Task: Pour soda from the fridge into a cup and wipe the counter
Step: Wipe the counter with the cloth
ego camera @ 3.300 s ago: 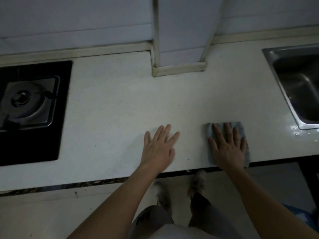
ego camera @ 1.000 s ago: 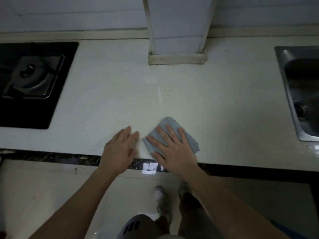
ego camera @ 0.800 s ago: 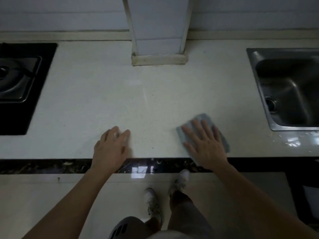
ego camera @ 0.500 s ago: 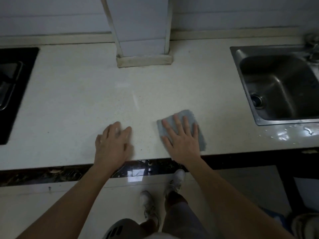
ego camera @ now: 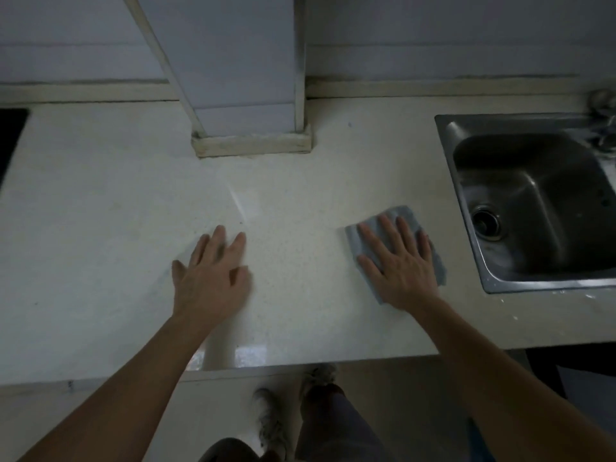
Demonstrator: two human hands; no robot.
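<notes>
Both of your forearms reach forward from the bottom edge of the view over the counter (ego camera: 100, 228), bare from the elbow down. Your left hand (ego camera: 213, 278) lies palm down on the bare surface, roughly at the middle of the counter, wrist straight and fingers pointing away from you. Its fingers are spread flat and hold nothing; it looks slightly blurred. Your right hand (ego camera: 400, 265) lies palm down to the right of it, well apart from it, with the wrist angled slightly inward. Its fingers are also spread flat, not curled: the palm and all fingers press on the cloth (ego camera: 408, 216) rather than gripping it.

The cloth is small, grey-blue and flat on the counter. Its edges show past your fingertips and along the right side of your hand. It lies near the left rim of the sink (ego camera: 466, 208), apart from it.

The counter is pale, speckled and glossy, with light reflecting near its front edge. The sink is steel, set into the counter at right, with a dark drain (ego camera: 487, 223) at its bottom. A square white column (ego camera: 243, 78) stands at the back against a white wall. A black stove corner (ego camera: 10, 135) shows at far left. The floor is pale; your shoes (ego camera: 271, 421) appear below the counter edge.
</notes>
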